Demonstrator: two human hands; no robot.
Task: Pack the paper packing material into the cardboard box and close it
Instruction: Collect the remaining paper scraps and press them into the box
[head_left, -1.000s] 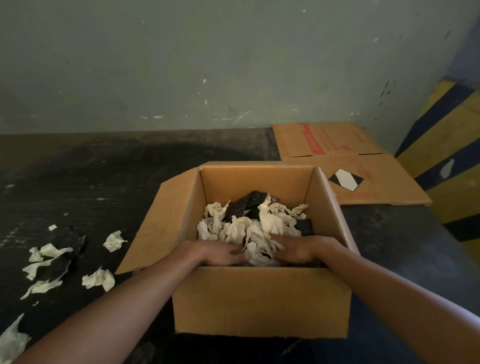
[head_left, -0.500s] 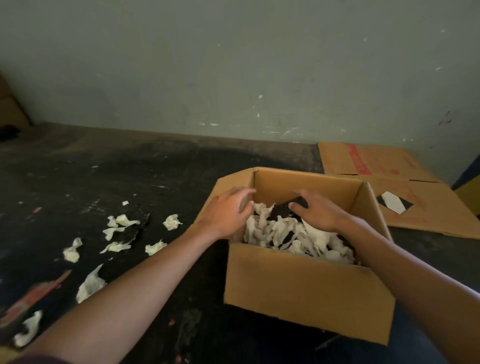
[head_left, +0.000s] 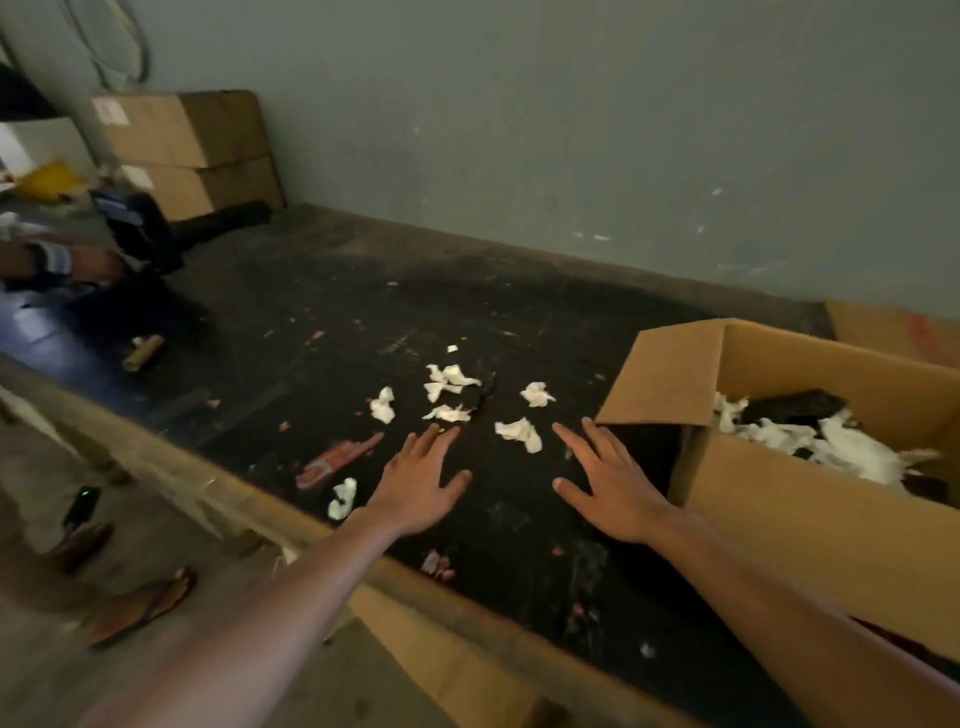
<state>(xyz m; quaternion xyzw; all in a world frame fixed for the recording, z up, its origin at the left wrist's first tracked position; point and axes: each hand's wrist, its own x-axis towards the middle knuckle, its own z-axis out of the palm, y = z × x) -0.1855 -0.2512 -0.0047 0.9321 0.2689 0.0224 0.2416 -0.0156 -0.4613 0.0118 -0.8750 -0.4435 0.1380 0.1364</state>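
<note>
The open cardboard box (head_left: 810, 525) stands at the right, its left flap (head_left: 667, 374) raised, with white crumpled paper (head_left: 841, 447) and something dark inside. Several loose scraps of white paper (head_left: 519, 432) lie on the black table left of the box, more of them (head_left: 449, 382) farther back and one scrap (head_left: 343, 498) near the front edge. My left hand (head_left: 423, 480) and my right hand (head_left: 610, 480) hover flat over the table just short of the scraps, fingers spread, holding nothing.
Stacked cardboard boxes (head_left: 189, 150) stand at the far left against the wall. Another person's hand (head_left: 88, 265) works beside dark objects at the left end. A cardboard tube (head_left: 143, 352) lies on the table. A flattened carton (head_left: 893, 332) lies behind the box. The table's wooden front edge (head_left: 249, 499) runs diagonally.
Both hands have left the box and moved left over the table toward the loose scraps. The view has swung left, so the box now sits at the right edge.
</note>
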